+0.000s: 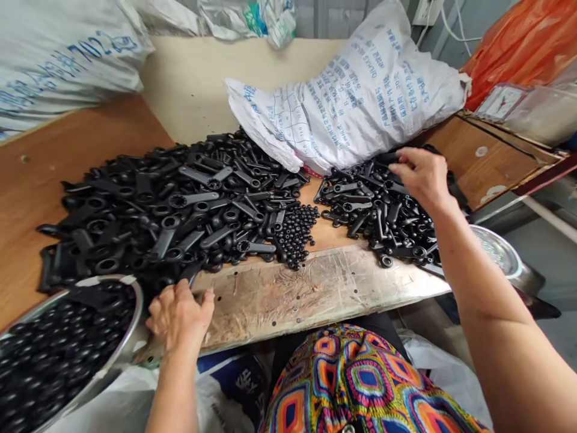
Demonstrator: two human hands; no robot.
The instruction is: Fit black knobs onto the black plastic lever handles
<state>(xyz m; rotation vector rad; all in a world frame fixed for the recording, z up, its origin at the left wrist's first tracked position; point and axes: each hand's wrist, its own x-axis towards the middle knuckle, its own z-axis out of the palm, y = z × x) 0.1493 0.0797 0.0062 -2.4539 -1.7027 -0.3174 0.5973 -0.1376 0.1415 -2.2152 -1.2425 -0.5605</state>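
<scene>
My left hand [181, 314] is at the front edge of the large heap of black lever-shaped parts [180, 204], beside the metal bowl's rim. Its thumb stands apart from the fingers, and the fingertips reach a dark part. Above the smaller heap of black parts [383, 210] on the right, my right hand [421, 174] has its fingers bent together at the heap's back; what they hold, if anything, is too small to make out. Between the heaps lies a patch of small round black pieces [295, 234].
A metal bowl [139, 300] full of black balls stands at the lower left. A printed white sack [351, 102] leans behind the heaps. On the right are a wooden box [484, 156], an orange bag [518, 48] and another metal bowl [518, 261]. A worn board [288, 300] forms the front edge.
</scene>
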